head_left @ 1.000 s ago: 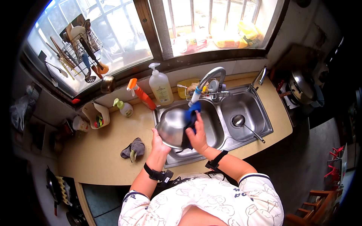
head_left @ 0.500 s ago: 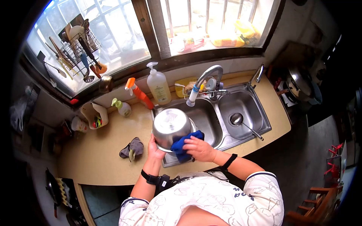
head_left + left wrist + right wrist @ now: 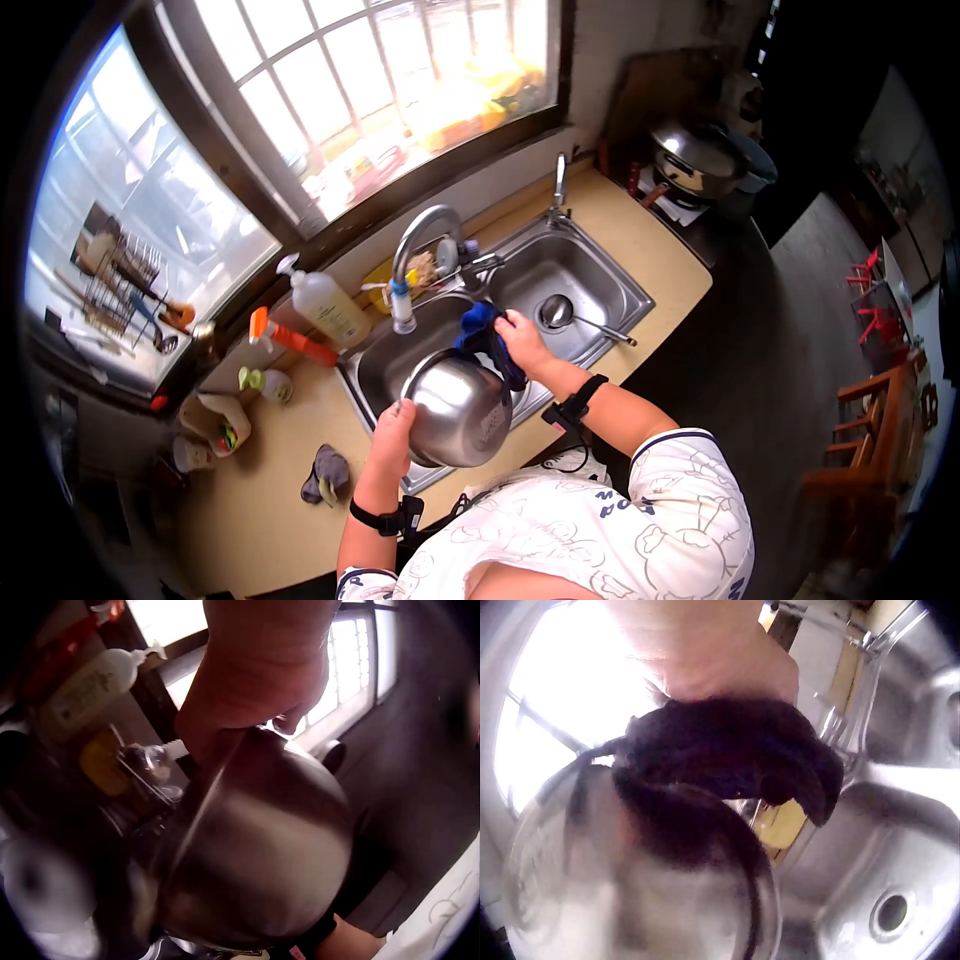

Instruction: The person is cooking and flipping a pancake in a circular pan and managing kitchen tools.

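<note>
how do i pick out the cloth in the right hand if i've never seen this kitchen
Find the double sink below the window, then the right hand over it. The cloth is the dark, bunched bundle this hand holds beside the tipped metal bowl. Its bright blue patch sets it apart from the grey bundle lying on the counter.

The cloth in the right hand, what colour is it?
The cloth is blue, darker in places; the head view shows it best.
</note>
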{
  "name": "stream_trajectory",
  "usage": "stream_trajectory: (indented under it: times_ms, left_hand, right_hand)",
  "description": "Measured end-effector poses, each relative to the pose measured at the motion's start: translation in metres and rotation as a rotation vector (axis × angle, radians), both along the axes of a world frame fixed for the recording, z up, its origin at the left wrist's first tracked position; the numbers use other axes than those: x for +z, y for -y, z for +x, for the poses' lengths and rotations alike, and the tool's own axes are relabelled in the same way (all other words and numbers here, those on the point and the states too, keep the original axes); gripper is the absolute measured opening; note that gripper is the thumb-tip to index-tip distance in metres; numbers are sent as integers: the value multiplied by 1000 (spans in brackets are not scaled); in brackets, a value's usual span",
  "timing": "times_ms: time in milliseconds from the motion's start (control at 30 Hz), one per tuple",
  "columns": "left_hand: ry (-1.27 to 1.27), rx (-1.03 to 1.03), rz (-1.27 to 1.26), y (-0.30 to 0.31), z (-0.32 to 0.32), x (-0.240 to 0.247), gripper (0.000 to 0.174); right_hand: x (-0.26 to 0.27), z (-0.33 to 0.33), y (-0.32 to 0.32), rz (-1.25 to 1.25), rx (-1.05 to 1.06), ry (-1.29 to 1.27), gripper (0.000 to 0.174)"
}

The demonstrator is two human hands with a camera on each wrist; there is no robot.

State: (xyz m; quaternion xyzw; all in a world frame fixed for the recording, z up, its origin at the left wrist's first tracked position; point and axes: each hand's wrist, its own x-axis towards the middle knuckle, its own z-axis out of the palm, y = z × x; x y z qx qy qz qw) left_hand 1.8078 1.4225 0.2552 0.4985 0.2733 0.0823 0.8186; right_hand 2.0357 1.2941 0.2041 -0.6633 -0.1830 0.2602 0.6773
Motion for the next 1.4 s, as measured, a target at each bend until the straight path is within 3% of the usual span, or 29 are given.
stream_trajectory:
  times_ms: [100, 167, 233, 267, 300, 367, 433, 567, 633, 667, 733, 900, 1100, 1367, 1400]
  left_hand:
    - [26, -248, 251, 16, 37, 35, 33]
    - [71, -322, 423, 25, 70, 44, 40]
    - [-23, -453, 478, 44, 108, 77, 37]
    - [39, -484, 446, 55, 128, 74, 36]
    - [109, -510, 419, 65, 152, 73, 35]
    - [108, -626, 672, 93, 200, 81, 28]
    - [170, -732, 1193, 115, 250, 77, 25]
    - [325, -711, 1573, 157, 359, 41, 20]
    - [364, -704, 1704, 166, 414, 5, 14]
    - [375, -670, 1753, 167, 433, -8, 10]
    - [359, -653, 1804, 172, 472, -26, 3]
    - [265, -663, 1830, 168, 539, -69, 11]
    - [117, -702, 1917, 161, 579, -101, 15]
    - [43, -575, 1944, 147, 607, -126, 13]
    - [33, -537, 1918, 145, 607, -127, 13]
  right_hand:
    - [-9, 59, 45, 234, 10, -258, 16]
    - [12, 97, 91, 264, -13, -262, 20]
    - [35, 132, 140, 355, -42, -287, 24]
    - [64, 139, 164, 367, -80, -283, 27]
    - [59, 162, 190, 427, -94, -277, 26]
    - [80, 185, 231, 449, -215, -223, 28]
    - [65, 214, 276, 473, -245, -236, 28]
    - [31, 256, 337, 392, -348, -247, 24]
    - [-8, 281, 360, 78, -471, -138, 20]
    - [-19, 284, 366, 63, -428, -129, 18]
    - [-42, 299, 375, -204, -471, -17, 19]
    - [-71, 324, 365, -508, -468, 264, 21]
    - [-78, 341, 339, -475, -466, 364, 24]
    - [-104, 350, 312, -415, -394, 535, 27]
    - [-84, 347, 306, -507, -352, 518, 31]
